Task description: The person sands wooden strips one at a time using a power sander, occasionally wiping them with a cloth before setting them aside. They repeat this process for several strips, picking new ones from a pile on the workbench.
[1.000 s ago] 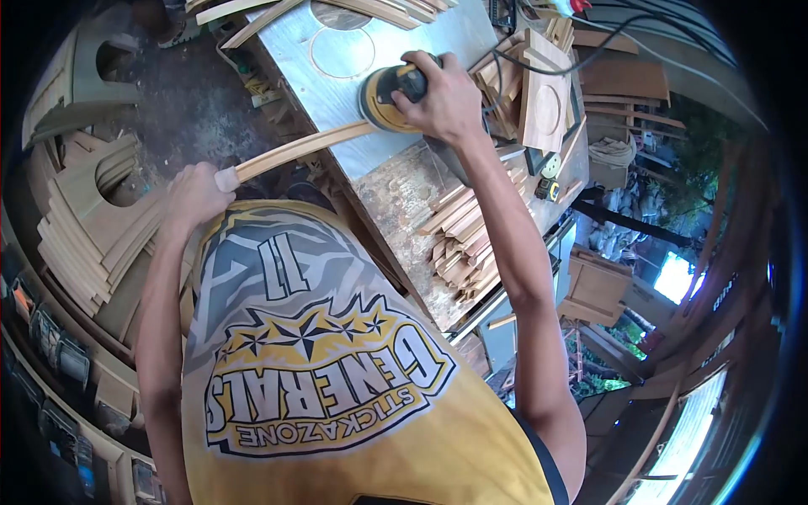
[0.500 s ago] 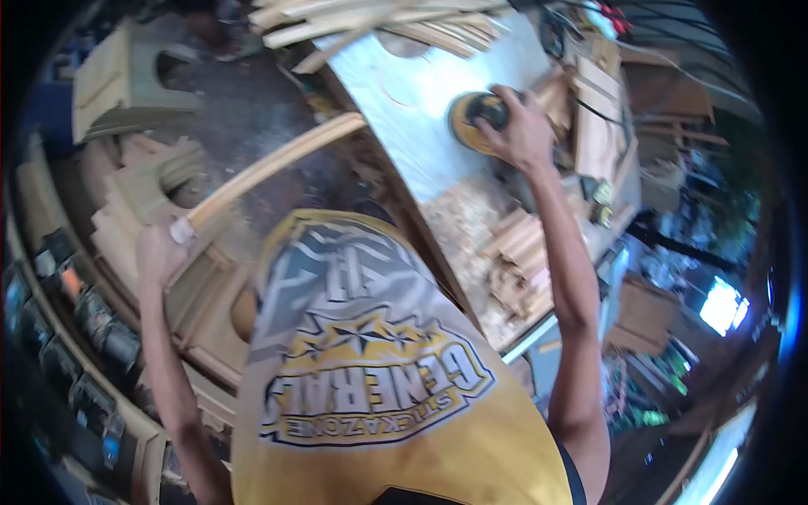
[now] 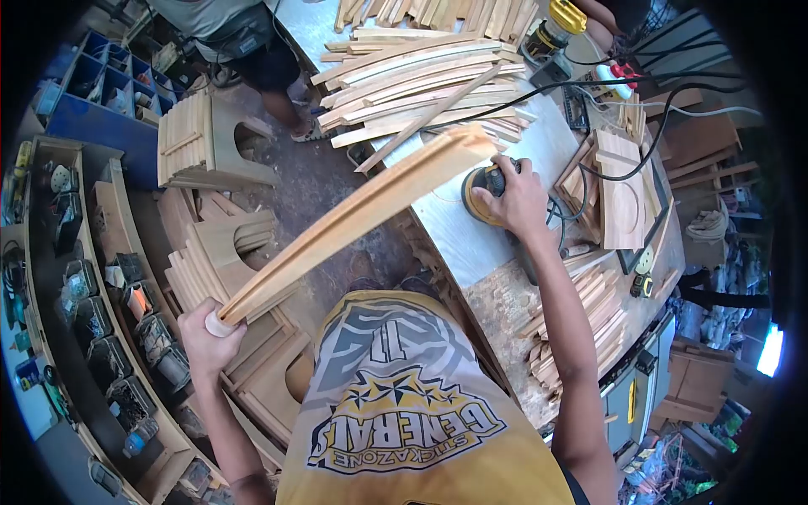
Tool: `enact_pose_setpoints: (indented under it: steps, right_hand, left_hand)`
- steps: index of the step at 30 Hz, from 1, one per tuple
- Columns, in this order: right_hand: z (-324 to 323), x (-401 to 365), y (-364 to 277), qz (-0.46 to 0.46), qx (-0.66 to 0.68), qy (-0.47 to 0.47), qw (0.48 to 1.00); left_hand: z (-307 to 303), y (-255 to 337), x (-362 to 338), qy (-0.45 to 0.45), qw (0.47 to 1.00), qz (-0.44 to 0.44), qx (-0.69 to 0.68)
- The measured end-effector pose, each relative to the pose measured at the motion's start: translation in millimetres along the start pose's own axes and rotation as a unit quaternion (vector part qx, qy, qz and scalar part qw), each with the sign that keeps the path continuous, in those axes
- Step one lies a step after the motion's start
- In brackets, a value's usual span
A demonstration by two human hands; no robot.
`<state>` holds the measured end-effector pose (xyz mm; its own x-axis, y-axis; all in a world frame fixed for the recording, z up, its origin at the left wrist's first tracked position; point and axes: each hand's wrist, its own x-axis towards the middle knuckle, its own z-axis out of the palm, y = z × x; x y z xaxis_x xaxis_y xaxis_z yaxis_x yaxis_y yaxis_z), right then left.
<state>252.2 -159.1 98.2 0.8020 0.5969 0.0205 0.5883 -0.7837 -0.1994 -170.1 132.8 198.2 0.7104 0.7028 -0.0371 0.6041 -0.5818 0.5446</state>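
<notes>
My left hand (image 3: 206,343) is closed round the near end of a long, curved wooden moulding strip (image 3: 358,223). The strip slants up to the right, its far end in front of the table edge and close to the sander. A pale band shows by the fingers of that hand; what it is I cannot make out. On the pale board on the table, my right hand (image 3: 523,200) grips a yellow and black orbital sander (image 3: 480,195) from above. The sander's underside is hidden.
Many wooden strips (image 3: 421,80) lie across the far table, and shorter pieces (image 3: 589,324) are stacked near my right forearm. Black cables (image 3: 623,77) cross the right side. Wooden panels with cut-outs (image 3: 206,143) stand left; shelves of bins (image 3: 80,295) line that side. Another person (image 3: 240,38) stands beyond.
The strip in my left hand has come up, its far end now raised close to the sander. My view has shifted, showing more of the far table. The right hand still holds the sander.
</notes>
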Motion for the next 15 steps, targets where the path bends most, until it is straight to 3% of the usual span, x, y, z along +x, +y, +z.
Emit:
enact_pose_setpoints:
  steps: [5,10,14,15]
  right_hand:
    - [-1,-8,8,-0.041,-0.022,-0.018,0.999]
    - [-8,-28,7,-0.017,-0.019,-0.005,1.000]
    - [-13,-55,11,0.018,-0.017,-0.045,0.999]
    - [-12,-64,15,0.007,-0.009,-0.043,0.999]
  left_hand:
    - [2,9,-4,0.001,1.000,0.027,-0.016]
    - [11,22,-3,0.000,1.000,0.008,0.004]
    - [56,32,-5,-0.070,0.995,-0.068,-0.020]
    - [81,33,-5,-0.102,0.994,-0.044,0.009]
